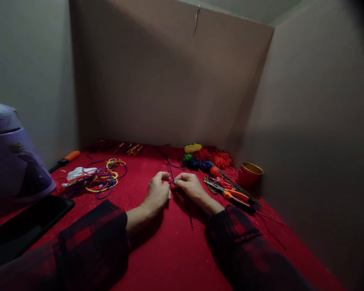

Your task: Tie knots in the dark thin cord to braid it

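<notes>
- Left hand [158, 193] and right hand [190, 185] – together, both pinched on a dark cord [170, 173]
- Knotting looks barely begun; loose cords [101, 178] lie left, scissors [233, 195] right

A home craft corner: a red cloth table [176, 258] boxed in by cardboard walls [170, 89], with cord bundles [208, 157] and pliers [233, 195] at far right.

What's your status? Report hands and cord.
Left hand and right hand both pinching the dark cord on the red cloth. Scissors lie right, apart. Nothing in the way.
</notes>
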